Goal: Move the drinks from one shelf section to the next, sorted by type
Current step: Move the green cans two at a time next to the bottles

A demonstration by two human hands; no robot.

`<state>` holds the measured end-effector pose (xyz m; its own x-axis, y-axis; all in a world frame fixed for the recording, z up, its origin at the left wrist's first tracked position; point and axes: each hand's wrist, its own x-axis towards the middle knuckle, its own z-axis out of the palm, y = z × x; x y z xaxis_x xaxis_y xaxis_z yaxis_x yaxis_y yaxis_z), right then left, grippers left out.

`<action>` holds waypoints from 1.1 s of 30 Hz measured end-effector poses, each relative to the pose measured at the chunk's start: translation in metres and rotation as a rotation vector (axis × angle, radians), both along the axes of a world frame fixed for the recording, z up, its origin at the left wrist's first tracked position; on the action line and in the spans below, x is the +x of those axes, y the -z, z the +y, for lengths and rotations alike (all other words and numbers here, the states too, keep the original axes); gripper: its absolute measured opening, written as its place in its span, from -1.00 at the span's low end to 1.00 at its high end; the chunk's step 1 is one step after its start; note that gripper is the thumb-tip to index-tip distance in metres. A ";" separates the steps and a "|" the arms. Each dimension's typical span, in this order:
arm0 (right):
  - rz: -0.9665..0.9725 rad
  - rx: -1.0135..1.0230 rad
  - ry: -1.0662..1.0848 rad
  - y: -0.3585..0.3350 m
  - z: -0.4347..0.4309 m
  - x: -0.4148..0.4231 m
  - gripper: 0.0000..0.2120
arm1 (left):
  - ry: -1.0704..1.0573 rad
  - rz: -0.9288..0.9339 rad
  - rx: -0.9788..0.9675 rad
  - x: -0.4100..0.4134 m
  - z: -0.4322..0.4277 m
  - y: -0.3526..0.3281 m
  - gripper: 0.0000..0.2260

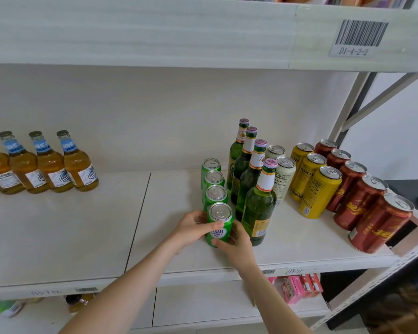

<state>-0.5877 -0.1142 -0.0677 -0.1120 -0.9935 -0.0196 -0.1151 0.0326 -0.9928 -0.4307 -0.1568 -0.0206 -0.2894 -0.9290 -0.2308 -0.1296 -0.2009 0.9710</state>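
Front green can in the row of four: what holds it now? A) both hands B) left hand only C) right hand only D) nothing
A: the left hand and right hand both wrap the front green can, standing on the white shelf.

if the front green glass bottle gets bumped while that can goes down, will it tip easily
Probably tippy: the front green glass bottle is tall with a narrow neck. The green can, held by the left hand and right hand, sits right beside it. Being glass near the shelf edge, a fall could break it.
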 end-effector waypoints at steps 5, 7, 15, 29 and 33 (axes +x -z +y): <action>0.002 -0.002 0.020 -0.001 0.002 0.001 -0.41 | -0.020 -0.012 0.013 -0.001 0.003 -0.002 -0.70; 0.009 -0.001 0.026 -0.003 0.003 0.001 -0.40 | -0.024 -0.013 0.018 -0.002 0.005 -0.004 -0.74; 0.156 0.076 0.114 -0.006 0.034 -0.003 -0.34 | -0.085 -0.133 -0.038 0.023 0.022 -0.005 -0.66; 0.925 -0.088 0.100 -0.017 0.104 0.050 -0.33 | -0.055 -1.146 -0.690 0.134 0.106 0.008 -0.50; 1.032 -0.138 0.043 -0.018 0.109 0.080 -0.34 | -0.032 -1.300 -0.703 0.160 0.120 0.013 -0.47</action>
